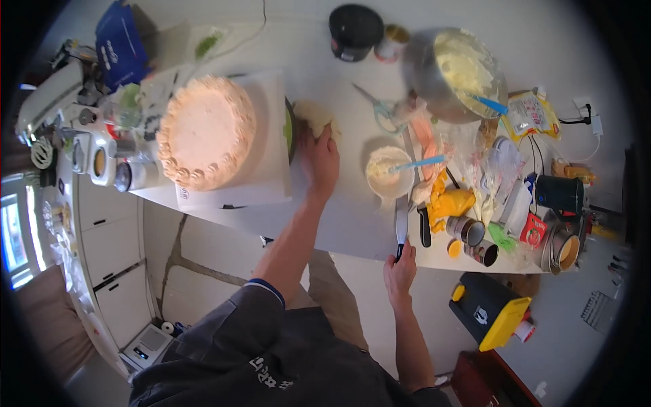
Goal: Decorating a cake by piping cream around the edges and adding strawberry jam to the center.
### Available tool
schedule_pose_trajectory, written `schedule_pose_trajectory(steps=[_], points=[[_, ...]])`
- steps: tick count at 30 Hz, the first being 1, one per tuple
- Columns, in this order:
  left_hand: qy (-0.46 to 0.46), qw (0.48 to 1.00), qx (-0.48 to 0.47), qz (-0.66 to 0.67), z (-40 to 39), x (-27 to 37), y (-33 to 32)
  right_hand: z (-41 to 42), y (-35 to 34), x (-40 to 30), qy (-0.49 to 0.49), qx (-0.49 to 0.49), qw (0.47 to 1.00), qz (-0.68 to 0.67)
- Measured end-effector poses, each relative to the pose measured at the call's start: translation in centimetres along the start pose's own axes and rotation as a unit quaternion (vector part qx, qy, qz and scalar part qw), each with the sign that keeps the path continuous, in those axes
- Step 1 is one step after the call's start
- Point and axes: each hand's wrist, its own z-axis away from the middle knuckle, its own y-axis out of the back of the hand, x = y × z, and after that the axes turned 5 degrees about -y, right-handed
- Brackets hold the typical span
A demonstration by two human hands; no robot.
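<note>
My left hand (321,160) grips the near edge of a crumpled pale cloth (314,117) on the white table. The dark rim of a round stand with a green patch (289,131) shows just left of that hand. At the table's front edge, my right hand (400,272) holds a palette knife (402,224) by its black handle, its pale-smeared blade lying over the tabletop. To the left, a round cake (211,135) with pale peach frosting and a piped border sits on a white board (272,168). A cup of cream (389,175) with a blue spatula stands beyond the knife.
A large metal bowl of cream (465,76), scissors (384,112) and a black tub (355,30) stand farther back. Right of the knife lie a black-handled knife (424,224), yellow piping bags (452,203) and opened cans (465,230). A black-and-yellow bin (488,310) stands below.
</note>
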Motion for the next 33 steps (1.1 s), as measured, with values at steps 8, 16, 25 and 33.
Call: schedule_pose_trajectory(steps=[8, 16, 25, 33], points=[[-0.202, 0.945, -0.21, 0.146, 11.5, -3.9, 7.5, 15.2, -0.5, 6.1, -0.118, 0.018, 0.989, -0.083], [-0.334, 0.871, -0.308, 0.185, 16.4, -10.5, 17.2, 26.3, -2.4, 5.9, -0.188, 0.047, 0.968, -0.159], [-0.163, 0.955, -0.242, 0.046, 6.5, -31.0, 35.9, 26.1, -4.0, -9.2, -0.119, 0.018, 0.94, -0.319], [-0.121, 0.962, -0.177, -0.169, 1.6, -30.1, 39.1, 19.8, -3.7, -24.9, -0.078, 0.044, 0.906, -0.414]])
